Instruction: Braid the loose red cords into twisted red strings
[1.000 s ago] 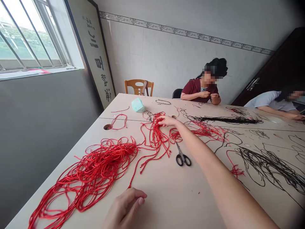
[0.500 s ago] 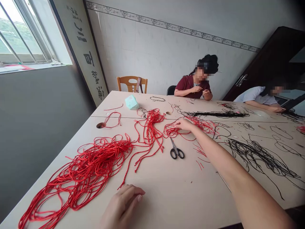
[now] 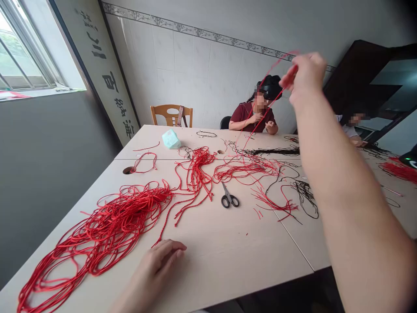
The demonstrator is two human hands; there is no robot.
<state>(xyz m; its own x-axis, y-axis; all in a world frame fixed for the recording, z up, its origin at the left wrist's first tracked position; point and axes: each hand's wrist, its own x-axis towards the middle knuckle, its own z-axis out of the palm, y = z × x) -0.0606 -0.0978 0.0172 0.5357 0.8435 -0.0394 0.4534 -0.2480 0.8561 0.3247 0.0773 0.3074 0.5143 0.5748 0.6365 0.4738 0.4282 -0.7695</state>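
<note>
"What's your right hand doing?"

"Pinching thin, taut red cord, raised high above the table."

"And your left hand?"

"Open, fingers gently curved, lying on the smooth tabletop near a looped cord heap."

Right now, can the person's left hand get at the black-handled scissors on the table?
Probably yes. The left hand lies on the tabletop, and the black-handled scissors sit ahead of it, to its right. Only bare tabletop seems to lie between them, so nothing appears to block the way.
</note>
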